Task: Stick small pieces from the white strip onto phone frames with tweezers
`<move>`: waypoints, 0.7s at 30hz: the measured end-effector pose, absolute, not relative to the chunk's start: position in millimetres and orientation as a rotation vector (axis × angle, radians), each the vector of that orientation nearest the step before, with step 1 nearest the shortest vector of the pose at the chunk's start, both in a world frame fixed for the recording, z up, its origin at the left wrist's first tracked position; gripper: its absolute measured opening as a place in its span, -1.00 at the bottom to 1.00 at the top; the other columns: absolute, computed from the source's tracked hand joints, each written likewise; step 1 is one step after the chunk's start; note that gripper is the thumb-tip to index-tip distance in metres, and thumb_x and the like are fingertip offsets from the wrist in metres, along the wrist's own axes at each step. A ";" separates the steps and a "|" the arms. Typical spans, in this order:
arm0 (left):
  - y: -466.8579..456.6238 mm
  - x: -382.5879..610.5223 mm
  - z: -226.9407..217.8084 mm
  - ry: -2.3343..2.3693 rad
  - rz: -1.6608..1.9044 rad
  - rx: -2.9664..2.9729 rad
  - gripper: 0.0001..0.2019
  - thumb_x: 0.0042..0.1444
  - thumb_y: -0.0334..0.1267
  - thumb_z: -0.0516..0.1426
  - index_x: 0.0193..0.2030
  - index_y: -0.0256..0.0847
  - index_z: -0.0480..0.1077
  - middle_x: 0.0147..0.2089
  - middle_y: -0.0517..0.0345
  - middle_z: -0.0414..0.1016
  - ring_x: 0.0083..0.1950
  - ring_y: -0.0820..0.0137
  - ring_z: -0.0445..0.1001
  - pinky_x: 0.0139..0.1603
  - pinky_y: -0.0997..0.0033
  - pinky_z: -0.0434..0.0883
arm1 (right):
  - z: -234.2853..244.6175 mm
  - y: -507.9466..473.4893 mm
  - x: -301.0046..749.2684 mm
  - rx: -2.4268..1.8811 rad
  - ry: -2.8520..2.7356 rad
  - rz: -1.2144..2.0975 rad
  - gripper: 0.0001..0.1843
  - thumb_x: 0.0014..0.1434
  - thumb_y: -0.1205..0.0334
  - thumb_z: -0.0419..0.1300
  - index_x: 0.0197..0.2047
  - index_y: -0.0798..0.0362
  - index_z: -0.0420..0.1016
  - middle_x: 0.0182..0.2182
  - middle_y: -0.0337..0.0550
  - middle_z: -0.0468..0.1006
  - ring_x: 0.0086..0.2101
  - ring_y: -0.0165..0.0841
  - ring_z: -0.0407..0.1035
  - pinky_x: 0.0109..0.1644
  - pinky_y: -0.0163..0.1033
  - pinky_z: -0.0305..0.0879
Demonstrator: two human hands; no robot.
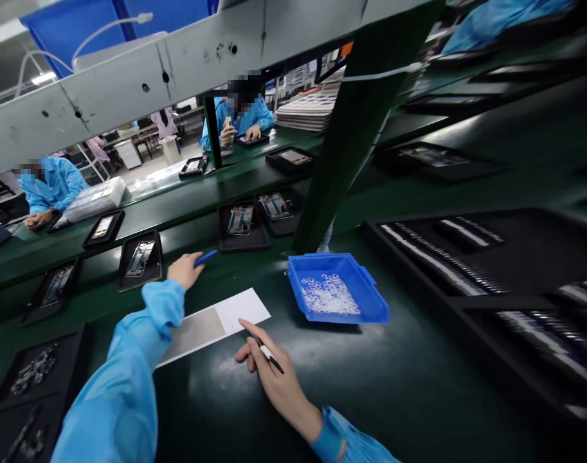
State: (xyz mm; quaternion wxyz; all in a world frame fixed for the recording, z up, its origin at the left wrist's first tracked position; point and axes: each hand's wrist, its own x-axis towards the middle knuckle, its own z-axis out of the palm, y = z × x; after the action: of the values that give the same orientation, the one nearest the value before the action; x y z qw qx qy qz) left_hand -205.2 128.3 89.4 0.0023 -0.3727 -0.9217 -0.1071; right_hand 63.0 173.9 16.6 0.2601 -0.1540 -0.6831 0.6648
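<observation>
My left hand (pixel 185 271) is closed around a slim blue pen-like tool (pixel 206 257), whose tip sticks out to the right, just in front of the black trays. Between the thumb and fingers of my right hand (pixel 279 376) lies a thin black-and-white tool (pixel 272 359); its kind does not show clearly. The right index finger reaches to a white card (pixel 245 310) with a grey panel, lying on the green bench. Right of the card sits a blue bin (pixel 298 283) holding many small clear rings or pieces.
Black trays with phone frames (pixel 139 258) line the bench behind my hands. A large black tray (pixel 467 321) with rows of parts lies right, another black tray (pixel 76 360) left. A green post (pixel 351 128) rises beyond the bin. Co-workers in blue sit across.
</observation>
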 end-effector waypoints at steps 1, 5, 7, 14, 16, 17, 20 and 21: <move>154.1 -198.5 82.9 -2.916 -0.295 -1.184 -0.55 0.23 -0.19 0.18 0.26 -0.03 0.35 0.17 -0.03 0.47 0.10 0.14 0.50 0.10 0.21 0.44 | 16.4 175.0 63.4 -0.422 -1.849 1.778 -0.46 0.39 -0.14 -0.03 0.18 0.07 0.43 -0.50 -0.17 0.57 -0.56 -0.37 0.33 -0.44 -0.28 0.33; 221.1 -182.7 68.6 -2.979 -0.186 -1.161 -0.51 0.29 -0.23 0.11 0.35 -0.07 0.22 0.21 -0.16 0.39 0.20 0.06 0.39 0.12 0.07 0.41 | 16.7 180.0 64.2 -0.448 -1.832 1.734 -0.49 0.41 -0.09 -0.03 0.18 0.07 0.41 -0.47 -0.16 0.59 -0.55 -0.38 0.36 -0.41 -0.30 0.37; 230.0 -180.2 68.4 -2.980 -0.156 -1.170 -0.60 0.31 -0.25 0.08 0.28 -0.14 0.30 0.13 -0.13 0.44 0.18 0.08 0.39 0.10 0.05 0.41 | 16.9 182.3 63.5 -0.450 -1.843 1.717 -0.51 0.41 -0.06 -0.03 0.18 0.07 0.40 -0.46 -0.15 0.60 -0.54 -0.36 0.40 -0.40 -0.29 0.39; 178.9 -167.5 103.6 -2.894 -0.239 -1.178 -0.73 0.31 -0.15 0.10 0.09 -0.13 0.41 0.01 -0.03 0.48 -0.01 0.20 0.50 -0.05 0.27 0.42 | 13.1 185.5 59.2 -0.358 -2.113 1.533 -0.63 0.31 0.19 -0.01 0.10 0.00 0.47 -0.21 -0.08 0.66 -0.15 -0.17 0.53 -0.05 -0.08 0.43; 147.0 -156.7 119.5 -2.857 -0.306 -1.162 -0.74 0.33 -0.13 0.07 0.08 -0.11 0.40 0.00 0.02 0.47 -0.03 0.23 0.50 -0.05 0.31 0.42 | 12.1 184.6 58.4 -0.354 -2.132 1.542 -0.63 0.31 0.18 -0.02 0.09 -0.02 0.46 -0.16 -0.08 0.65 -0.11 -0.15 0.52 -0.01 -0.06 0.40; 127.9 -149.1 127.1 -2.844 -0.332 -1.159 -0.76 0.32 -0.14 0.08 0.06 -0.11 0.41 -0.02 0.05 0.48 -0.03 0.25 0.50 -0.04 0.33 0.42 | 11.7 184.2 58.0 -0.365 -2.115 1.561 -0.64 0.31 0.16 -0.03 0.09 -0.02 0.44 -0.15 -0.07 0.65 -0.10 -0.15 0.52 0.00 -0.06 0.39; 59.6 -114.5 145.2 -2.806 -0.434 -1.190 -0.83 0.27 -0.20 0.12 -0.04 -0.11 0.43 -0.10 0.12 0.49 -0.07 0.31 0.50 -0.05 0.37 0.42 | 10.9 183.9 56.4 -0.428 -2.004 1.621 -0.66 0.31 0.09 0.00 0.05 0.01 0.41 -0.16 -0.02 0.65 -0.09 -0.14 0.53 -0.03 -0.08 0.40; 34.3 -98.7 149.1 -2.746 -0.551 -1.235 -0.85 0.26 -0.21 0.13 -0.07 -0.12 0.44 -0.11 0.12 0.49 -0.09 0.31 0.50 -0.06 0.37 0.43 | 10.6 184.3 55.7 -0.452 -1.956 1.636 -0.66 0.29 0.07 0.03 0.04 0.02 0.41 -0.17 0.00 0.64 -0.10 -0.13 0.53 -0.04 -0.08 0.41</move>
State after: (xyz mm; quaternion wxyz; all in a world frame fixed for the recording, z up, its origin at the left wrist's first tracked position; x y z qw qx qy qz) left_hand -98.7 34.3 149.1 0.0402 -0.4031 -0.8964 -0.1798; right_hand 55.7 184.3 10.6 0.2725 -0.1680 -0.7267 0.6078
